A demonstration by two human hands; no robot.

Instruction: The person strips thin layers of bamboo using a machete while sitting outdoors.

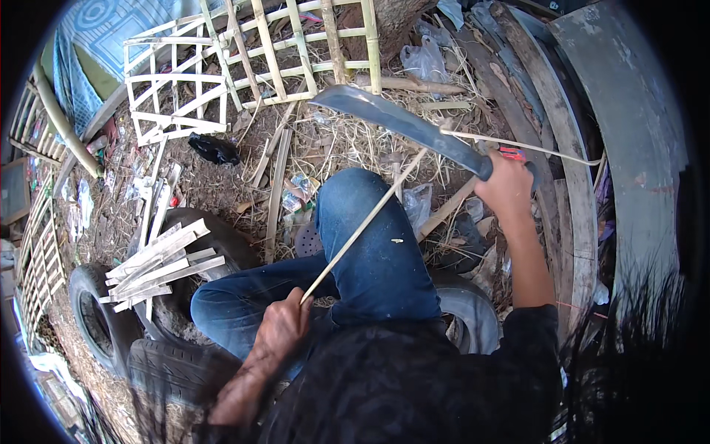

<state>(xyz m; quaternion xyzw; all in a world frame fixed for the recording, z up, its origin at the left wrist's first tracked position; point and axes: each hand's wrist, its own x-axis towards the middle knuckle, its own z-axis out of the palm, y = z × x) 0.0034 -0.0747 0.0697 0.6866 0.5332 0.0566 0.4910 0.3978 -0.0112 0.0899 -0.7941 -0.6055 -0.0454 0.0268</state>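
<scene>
My left hand (282, 323) is closed round the lower end of a thin bamboo strip (362, 226), which slants up across my raised knee. Its upper end meets the edge of a machete (396, 127). My right hand (506, 186) is wrapped round the machete's handle, and the broad, dark blade points up and to the left. A narrow bamboo sliver (529, 139) stretches from the blade out to the right; whether it is still joined to the strip, I cannot tell. A small pale shaving (397, 240) lies on my jeans.
Split bamboo pieces (159, 263) are piled on tyres (174, 370) at the left. Bamboo lattice panels (296, 48) stand at the back near a tree trunk (396, 33). Long planks (573, 177) line the right side. Shavings and litter cover the ground. A black plastic bag (214, 149) lies back left.
</scene>
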